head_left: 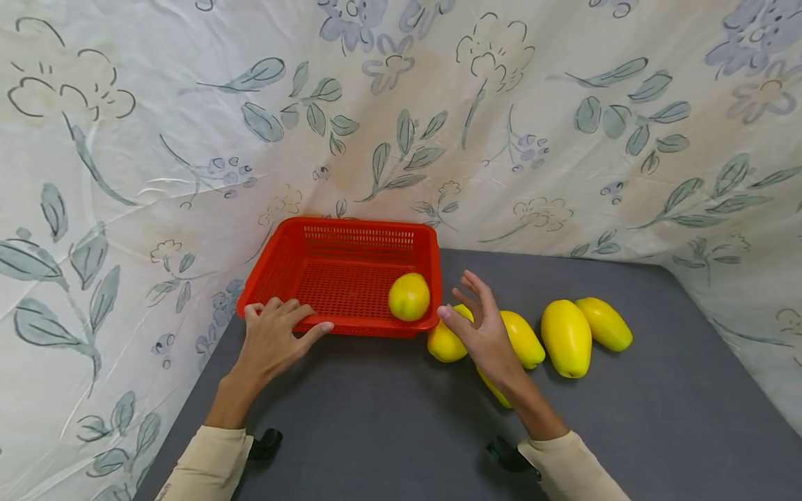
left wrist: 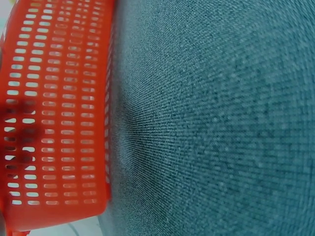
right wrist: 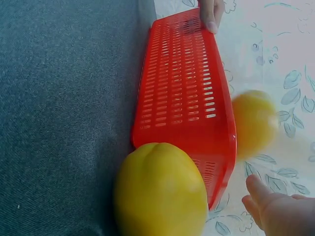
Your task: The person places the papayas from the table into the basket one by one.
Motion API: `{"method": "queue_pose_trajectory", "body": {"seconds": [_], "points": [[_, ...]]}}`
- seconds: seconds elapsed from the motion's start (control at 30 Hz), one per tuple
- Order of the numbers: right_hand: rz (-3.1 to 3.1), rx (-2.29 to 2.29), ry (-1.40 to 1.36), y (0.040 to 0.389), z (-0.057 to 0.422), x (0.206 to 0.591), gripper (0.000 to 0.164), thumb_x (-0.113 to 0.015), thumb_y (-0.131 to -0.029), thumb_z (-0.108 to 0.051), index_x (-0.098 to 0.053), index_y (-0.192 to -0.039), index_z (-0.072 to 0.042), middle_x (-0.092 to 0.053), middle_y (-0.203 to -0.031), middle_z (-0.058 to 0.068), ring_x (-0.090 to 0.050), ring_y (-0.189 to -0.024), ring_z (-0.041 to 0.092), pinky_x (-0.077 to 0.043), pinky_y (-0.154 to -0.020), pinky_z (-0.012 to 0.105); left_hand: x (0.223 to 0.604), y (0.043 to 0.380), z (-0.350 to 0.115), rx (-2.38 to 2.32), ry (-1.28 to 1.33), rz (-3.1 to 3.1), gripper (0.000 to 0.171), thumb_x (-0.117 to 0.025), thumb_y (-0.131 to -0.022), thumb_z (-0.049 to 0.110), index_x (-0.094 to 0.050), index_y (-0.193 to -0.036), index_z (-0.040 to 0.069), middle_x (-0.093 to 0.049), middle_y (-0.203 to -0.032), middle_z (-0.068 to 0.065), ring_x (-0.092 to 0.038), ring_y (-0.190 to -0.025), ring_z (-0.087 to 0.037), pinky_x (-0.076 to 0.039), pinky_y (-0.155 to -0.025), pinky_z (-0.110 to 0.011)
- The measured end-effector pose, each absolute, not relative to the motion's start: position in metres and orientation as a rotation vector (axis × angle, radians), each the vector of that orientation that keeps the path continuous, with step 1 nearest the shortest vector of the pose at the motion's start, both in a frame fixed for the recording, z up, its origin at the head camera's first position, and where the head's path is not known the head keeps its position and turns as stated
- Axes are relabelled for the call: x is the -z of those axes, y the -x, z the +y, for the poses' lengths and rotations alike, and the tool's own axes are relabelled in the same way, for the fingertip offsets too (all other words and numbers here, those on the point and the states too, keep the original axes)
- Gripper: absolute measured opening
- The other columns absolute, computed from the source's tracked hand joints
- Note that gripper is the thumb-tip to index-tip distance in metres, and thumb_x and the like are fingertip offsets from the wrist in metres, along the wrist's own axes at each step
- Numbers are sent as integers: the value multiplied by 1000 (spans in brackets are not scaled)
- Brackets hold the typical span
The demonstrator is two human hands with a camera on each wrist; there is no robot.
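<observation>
A red plastic basket [head_left: 363,240] with slotted walls stands on the grey tabletop. At its front left, my left hand [head_left: 276,341] grips the rim, fingers over the edge and thumb along the front. One yellow mango [head_left: 409,297] is in the basket's front right corner; in the right wrist view it is blurred beyond the rim. My right hand [head_left: 482,334] hovers just outside that corner, fingers spread and holding nothing. Beneath it, another mango [head_left: 446,344] lies against the basket's outer side, partly covered by the hand in the head view.
Right of my right hand lie more mangoes, one [head_left: 525,342] near the wrist and two others [head_left: 567,341] side by side. Another mango [head_left: 495,390] is mostly hidden under the forearm. Flowered cloth [head_left: 401,139] hangs behind the grey table [head_left: 376,417] and along its sides.
</observation>
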State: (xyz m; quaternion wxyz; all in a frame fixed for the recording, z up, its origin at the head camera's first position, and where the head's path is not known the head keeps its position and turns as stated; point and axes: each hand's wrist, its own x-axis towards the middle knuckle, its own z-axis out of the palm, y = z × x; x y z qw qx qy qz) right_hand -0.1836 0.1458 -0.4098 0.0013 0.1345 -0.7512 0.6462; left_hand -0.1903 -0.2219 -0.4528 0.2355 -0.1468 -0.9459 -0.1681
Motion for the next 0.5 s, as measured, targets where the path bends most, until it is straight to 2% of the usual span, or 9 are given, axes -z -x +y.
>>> {"method": "queue_pose_trajectory", "body": {"seconds": [0.37, 0.5], "points": [[-2359, -1970, -421, 180, 153, 416, 78, -73, -102, -28, -27, -166, -28, -29, -169, -3, -37, -156, 24, -41, -119, 52, 454, 192, -222, 439, 419, -2567, 44, -75, -89, 53, -79, -108, 14, -74, -107, -10, -58, -93, -30, -31, -84, -56], [-2341, -1959, -448, 179, 157, 420, 77, -72, -103, -23, -28, -166, -25, -30, -169, 2, -39, -155, 29, -44, -116, 41, 455, 192, -222, 439, 415, -2575, 45, -75, -89, 53, -79, -109, 14, -73, -109, -11, -58, -94, -30, -31, -84, -56]]}}
